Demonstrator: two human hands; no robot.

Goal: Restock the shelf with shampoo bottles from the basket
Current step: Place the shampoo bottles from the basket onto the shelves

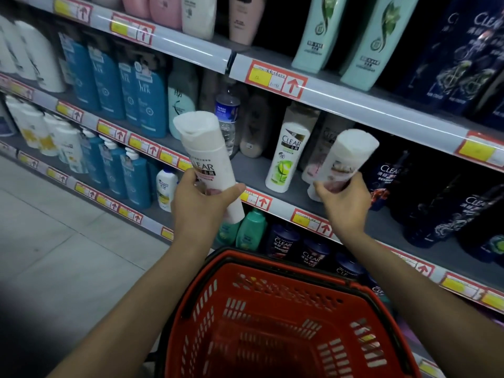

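Note:
My left hand point(203, 203) grips a white shampoo bottle with a pink label point(205, 152), tilted, in front of the middle shelf point(251, 167). My right hand point(344, 204) grips a second white bottle point(345, 159) of the same kind, held over the shelf's front edge. Between them a white bottle with a green label point(287, 156) stands upright on the shelf. Below my arms sits the red basket point(245, 290); no bottles show inside it.
A clear water bottle point(227, 115) and brown bottles stand behind the left-hand bottle. Dark blue bottles point(447, 205) fill the shelf's right side, blue pump bottles point(128, 88) the left. Mint bottles point(381, 42) stand on the shelf above. Grey floor tiles lie at left.

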